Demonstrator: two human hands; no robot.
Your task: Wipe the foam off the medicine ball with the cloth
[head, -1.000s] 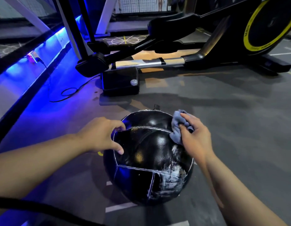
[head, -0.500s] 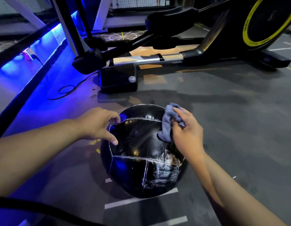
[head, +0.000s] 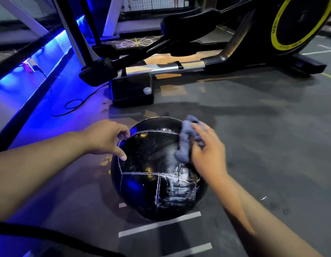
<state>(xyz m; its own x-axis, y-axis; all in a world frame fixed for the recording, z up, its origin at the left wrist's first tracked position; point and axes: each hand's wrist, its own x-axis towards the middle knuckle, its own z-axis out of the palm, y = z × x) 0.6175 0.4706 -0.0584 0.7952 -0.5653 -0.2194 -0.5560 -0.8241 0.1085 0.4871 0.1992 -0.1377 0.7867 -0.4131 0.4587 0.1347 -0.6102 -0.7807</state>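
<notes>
Medicine ball (head: 151, 154): black, with pale stitched seams; it sits on the grey floor (head: 253, 127), low in the middle of the head view, between the 2 forearms.
Foam (head: 181, 186): white streaks smeared over the lower right panel of the ball, just below the right hand; the upper panels look dark and glossy.
Cloth (head: 186, 143): grey-blue and bunched, pressed to the upper right of the ball, with 1 corner sticking up above the fingers.
Right hand (head: 207, 151): fingers curl around the cloth and hold it against the ball's surface.
Left hand (head: 105, 138): cups the upper left edge of the ball, fingers curled over the seam and thumb laid on the top panel.
Floor markings (head: 159, 224): 2 white stripes, the farther one passing just under the ball.
Exercise machine (head: 179, 65): black frame with a silver rail, well beyond the ball; a yellow-ringed wheel (head: 273, 30) stands at upper right.
Cable (head: 74, 106): black, looped on the floor at left, near the blue light strip (head: 55, 41).
</notes>
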